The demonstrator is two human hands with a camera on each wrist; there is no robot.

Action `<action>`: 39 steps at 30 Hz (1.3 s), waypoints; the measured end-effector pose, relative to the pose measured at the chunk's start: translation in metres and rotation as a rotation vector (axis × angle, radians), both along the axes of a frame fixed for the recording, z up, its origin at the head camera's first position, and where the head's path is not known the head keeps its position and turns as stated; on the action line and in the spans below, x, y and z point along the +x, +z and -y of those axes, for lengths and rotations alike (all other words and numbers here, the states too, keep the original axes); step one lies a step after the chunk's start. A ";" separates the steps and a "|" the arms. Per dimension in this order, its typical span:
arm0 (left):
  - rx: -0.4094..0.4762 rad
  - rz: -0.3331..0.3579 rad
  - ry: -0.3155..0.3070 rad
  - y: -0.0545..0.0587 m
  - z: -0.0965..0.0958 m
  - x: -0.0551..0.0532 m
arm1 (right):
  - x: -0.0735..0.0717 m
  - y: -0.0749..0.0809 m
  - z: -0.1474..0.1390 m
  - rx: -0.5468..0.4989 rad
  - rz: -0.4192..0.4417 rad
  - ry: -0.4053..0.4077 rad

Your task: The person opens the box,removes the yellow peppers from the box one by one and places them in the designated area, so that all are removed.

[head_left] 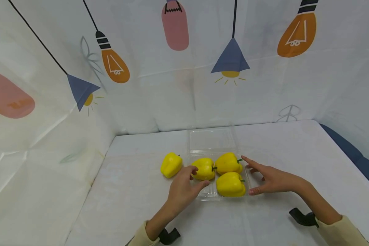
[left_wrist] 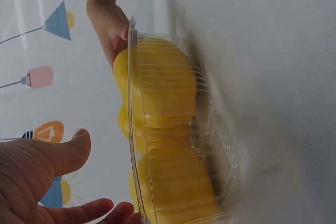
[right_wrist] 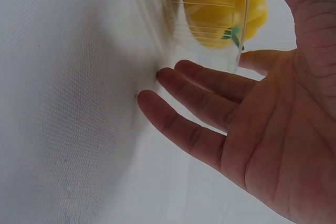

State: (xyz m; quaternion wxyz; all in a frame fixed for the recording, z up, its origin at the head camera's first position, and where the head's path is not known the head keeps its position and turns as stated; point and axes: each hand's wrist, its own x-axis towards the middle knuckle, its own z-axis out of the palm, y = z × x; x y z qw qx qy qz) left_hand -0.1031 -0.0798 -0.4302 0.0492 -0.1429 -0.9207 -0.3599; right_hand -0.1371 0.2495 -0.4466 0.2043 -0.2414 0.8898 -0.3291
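A clear plastic clamshell box (head_left: 206, 194) lies with its lid (head_left: 211, 139) folded back. Inside are three yellow bell peppers: one at the left (head_left: 202, 169), one at the upper right (head_left: 227, 163) and one at the lower right (head_left: 230, 185). Outside the box, to its left, lies another yellow bell pepper (head_left: 171, 165). My left hand (head_left: 182, 189) hovers at the box's left edge, thumb spread from the fingers, gripping nothing. At the right side, my right hand (head_left: 275, 179) is spread beside the wall; in the right wrist view its fingers (right_wrist: 178, 124) are extended and hold nothing.
The white-covered table (head_left: 135, 184) extends around the box. Behind it hangs a white cloth (head_left: 172, 99) printed with lamps and bulbs, which also runs along the left. Something dark blue (head_left: 347, 140) stands past the table's right edge.
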 end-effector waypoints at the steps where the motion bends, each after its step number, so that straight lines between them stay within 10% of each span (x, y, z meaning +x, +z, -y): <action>1: -0.002 -0.002 -0.004 0.000 -0.002 0.000 | 0.000 0.000 0.000 0.001 -0.001 -0.001; 28: -0.055 -0.007 -0.204 -0.005 -0.039 0.007 | 0.001 0.002 0.000 -0.010 0.003 0.004; 39: -0.143 0.082 -0.173 -0.008 -0.053 0.004 | 0.002 0.003 0.000 -0.003 0.006 -0.003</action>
